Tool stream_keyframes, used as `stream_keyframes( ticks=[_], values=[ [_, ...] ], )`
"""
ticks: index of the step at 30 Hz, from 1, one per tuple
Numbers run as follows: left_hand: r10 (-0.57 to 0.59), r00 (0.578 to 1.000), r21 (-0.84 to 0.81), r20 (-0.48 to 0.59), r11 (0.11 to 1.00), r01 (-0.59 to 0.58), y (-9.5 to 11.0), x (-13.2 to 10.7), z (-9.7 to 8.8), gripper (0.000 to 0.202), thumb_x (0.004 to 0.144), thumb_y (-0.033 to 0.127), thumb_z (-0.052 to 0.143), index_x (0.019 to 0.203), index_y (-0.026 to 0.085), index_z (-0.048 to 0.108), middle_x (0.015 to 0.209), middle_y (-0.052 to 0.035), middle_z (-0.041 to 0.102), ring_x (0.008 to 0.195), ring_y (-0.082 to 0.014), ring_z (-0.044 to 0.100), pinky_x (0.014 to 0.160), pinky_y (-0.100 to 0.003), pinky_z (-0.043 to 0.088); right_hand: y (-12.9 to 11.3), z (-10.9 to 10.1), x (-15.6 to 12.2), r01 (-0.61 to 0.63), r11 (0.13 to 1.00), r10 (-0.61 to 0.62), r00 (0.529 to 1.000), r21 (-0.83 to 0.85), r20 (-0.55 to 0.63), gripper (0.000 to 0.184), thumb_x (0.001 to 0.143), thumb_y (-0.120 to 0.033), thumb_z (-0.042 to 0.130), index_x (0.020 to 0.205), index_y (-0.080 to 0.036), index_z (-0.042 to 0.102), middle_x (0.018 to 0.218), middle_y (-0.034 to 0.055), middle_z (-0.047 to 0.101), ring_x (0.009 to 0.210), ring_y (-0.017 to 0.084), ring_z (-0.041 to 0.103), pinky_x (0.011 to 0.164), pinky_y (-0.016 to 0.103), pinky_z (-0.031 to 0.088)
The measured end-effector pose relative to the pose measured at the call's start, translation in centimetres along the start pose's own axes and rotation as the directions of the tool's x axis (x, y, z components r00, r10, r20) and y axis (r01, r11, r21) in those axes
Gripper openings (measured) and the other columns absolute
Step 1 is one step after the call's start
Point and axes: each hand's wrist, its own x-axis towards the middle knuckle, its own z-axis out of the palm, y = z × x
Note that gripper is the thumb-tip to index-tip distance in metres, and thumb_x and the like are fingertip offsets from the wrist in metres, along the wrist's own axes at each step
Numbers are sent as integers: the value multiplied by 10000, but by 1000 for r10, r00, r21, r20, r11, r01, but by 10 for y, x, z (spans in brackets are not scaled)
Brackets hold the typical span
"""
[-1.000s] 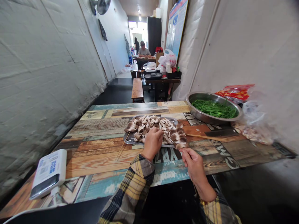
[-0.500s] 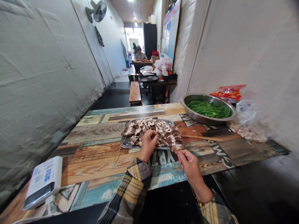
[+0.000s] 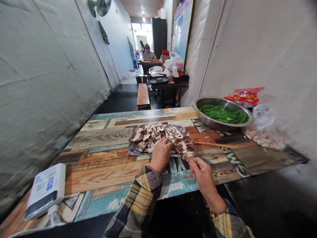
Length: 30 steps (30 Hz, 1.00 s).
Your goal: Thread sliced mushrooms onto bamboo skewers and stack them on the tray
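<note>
Reaching over the tray (image 3: 133,152), the left hand (image 3: 161,153) sits at the near edge of a heap of grey-brown and white mushroom pieces (image 3: 151,140), its fingers bent downward; the back of the hand hides the fingertips, so I cannot tell whether they are clamped on a piece. The right hand (image 3: 201,170), nearer and further right, has thumb and fingers together, pinched on a skewer (image 3: 204,200) just below a row of threaded pieces (image 3: 186,145). That row tilts away over the tray's right end, and the skewer's thin tail shows under the right wrist.

At the tray's left end lies another threaded bunch (image 3: 135,136), with thin sticks (image 3: 127,157) jutting toward the near left. More sticks (image 3: 218,144) lie on the wood-patterned table (image 3: 99,162) to the right of the tray. At the far right stands a metal basin (image 3: 210,124) of long green stalks (image 3: 223,114), with a red bag (image 3: 246,95) and a clear plastic bag (image 3: 264,119) just beside it. A white device (image 3: 46,190) rests at the near left. At the far end, a person (image 3: 149,55) sits at another table.
</note>
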Motion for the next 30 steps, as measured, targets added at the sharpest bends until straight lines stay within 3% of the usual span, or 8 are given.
stream_keyframes(
  ticks=[4,7,11,13,15,18,23,30],
  values=[
    [-40,999,-81,-34,996,37,-2,0,0,194,856,135,478,891,192,660,883,-78,589,888,-211,536,775,-333,436,-2,1,-1,-5,1000,5,1000,8,-2,291,814,-436,628,815,-151,688,494,-55,467,396,60,358,374,182,262],
    [-185,973,-374,-141,920,120,-7,1,1,166,850,179,517,872,185,681,849,-65,610,841,-185,565,755,-306,436,-3,1,-2,-14,1000,14,1000,17,14,302,810,-449,630,806,-153,686,493,-58,461,392,61,347,371,184,254],
    [-455,889,-830,-58,517,210,-12,4,-2,153,761,304,648,789,156,672,728,-28,615,660,-137,555,612,-252,421,-4,-1,-3,-47,999,48,994,-5,100,317,812,-463,625,796,-153,685,475,-58,462,379,64,342,365,188,239],
    [-498,864,-940,81,251,233,-11,4,-6,211,699,339,703,778,151,646,682,-1,599,591,-109,530,550,-222,396,-4,-2,-3,-60,998,62,989,-21,132,321,814,-468,624,799,-153,684,469,-57,463,376,65,341,363,187,233],
    [-490,858,-970,152,94,225,-10,4,-10,244,645,330,746,751,148,623,671,15,587,574,-87,513,536,-200,382,-4,-3,-4,-65,997,69,986,-33,152,322,815,-470,624,796,-154,684,466,-59,458,377,63,334,366,185,229],
    [-472,868,-981,152,37,192,-7,4,-14,239,615,275,774,745,139,626,690,16,590,603,-72,507,563,-184,386,-6,-3,-5,-56,995,72,978,-82,197,321,820,-465,622,787,-153,687,467,-58,458,381,59,331,374,182,231],
    [-411,892,-981,187,-36,189,-4,4,-15,419,633,238,771,1031,163,668,715,24,597,610,-63,504,580,-185,389,-10,-2,-5,-50,991,78,969,-122,233,337,825,-479,608,787,-156,693,460,-58,459,373,57,335,377,183,242],
    [-416,876,-970,243,-123,210,-4,2,-15,378,645,291,772,985,146,693,802,-28,655,660,-95,554,557,-192,384,-10,-1,-5,-73,990,98,971,-117,218,376,796,-520,625,774,-152,702,449,-57,452,370,61,325,370,184,241]
  ],
)
